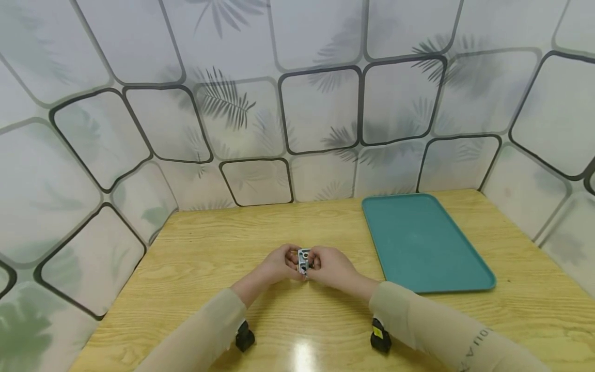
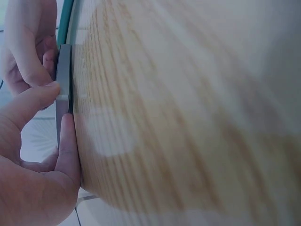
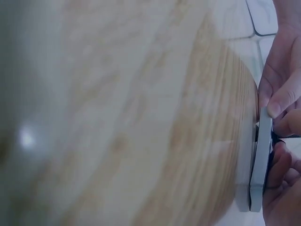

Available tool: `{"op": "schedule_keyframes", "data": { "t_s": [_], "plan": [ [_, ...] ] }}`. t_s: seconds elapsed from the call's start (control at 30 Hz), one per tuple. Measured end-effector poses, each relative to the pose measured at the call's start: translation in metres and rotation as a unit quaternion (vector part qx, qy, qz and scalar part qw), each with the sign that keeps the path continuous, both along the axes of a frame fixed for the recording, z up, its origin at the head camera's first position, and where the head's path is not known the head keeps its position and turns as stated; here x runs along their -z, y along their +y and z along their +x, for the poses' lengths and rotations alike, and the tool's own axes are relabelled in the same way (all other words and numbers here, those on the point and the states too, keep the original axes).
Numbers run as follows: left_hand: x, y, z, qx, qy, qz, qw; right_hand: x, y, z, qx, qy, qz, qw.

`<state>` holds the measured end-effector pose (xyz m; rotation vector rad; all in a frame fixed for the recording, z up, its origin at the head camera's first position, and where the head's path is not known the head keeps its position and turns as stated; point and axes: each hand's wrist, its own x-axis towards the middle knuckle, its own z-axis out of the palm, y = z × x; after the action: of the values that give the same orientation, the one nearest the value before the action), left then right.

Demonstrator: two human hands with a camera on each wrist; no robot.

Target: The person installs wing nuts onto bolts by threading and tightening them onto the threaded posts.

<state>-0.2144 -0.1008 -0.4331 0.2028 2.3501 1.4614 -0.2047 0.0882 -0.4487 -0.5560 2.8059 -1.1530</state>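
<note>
A small flat silver-grey case (image 1: 303,257), with round fittings in its top face, is held low over the wooden table between two hands. My left hand (image 1: 276,264) grips its left side, with the thumb along the near edge. The same case (image 2: 64,77) shows edge-on as a thin slab in the left wrist view. My right hand (image 1: 332,266) is over its right part with curled fingers. In the right wrist view, its thumb and finger pinch a small dark part (image 3: 276,139) at the face of the case (image 3: 260,172); its kind is mostly hidden by the fingers.
A teal tray (image 1: 425,248) lies on the wooden table (image 1: 214,243) at the right, beyond the right forearm. Patterned cloth walls (image 1: 321,113) stand along the table's back and sides. A black wrist device (image 1: 381,338) hangs under the right sleeve, another (image 1: 244,338) under the left.
</note>
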Motion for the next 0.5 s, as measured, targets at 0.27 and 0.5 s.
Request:
{"op": "schedule_keyframes", "data": {
  "t_s": [0.27, 0.5],
  "plan": [
    [0.0017, -0.0009, -0.0014, 0.001, 0.007, -0.003, 1.0000, -0.0039, -0.0078, 0.0006, 0.018, 0.026, 0.069, 0.9971],
    [0.0016, -0.0015, -0.0019, 0.005, 0.006, -0.003, 1.0000, -0.0047, -0.0089, 0.0029, 0.016, 0.040, 0.084, 0.9956]
  ]
}}
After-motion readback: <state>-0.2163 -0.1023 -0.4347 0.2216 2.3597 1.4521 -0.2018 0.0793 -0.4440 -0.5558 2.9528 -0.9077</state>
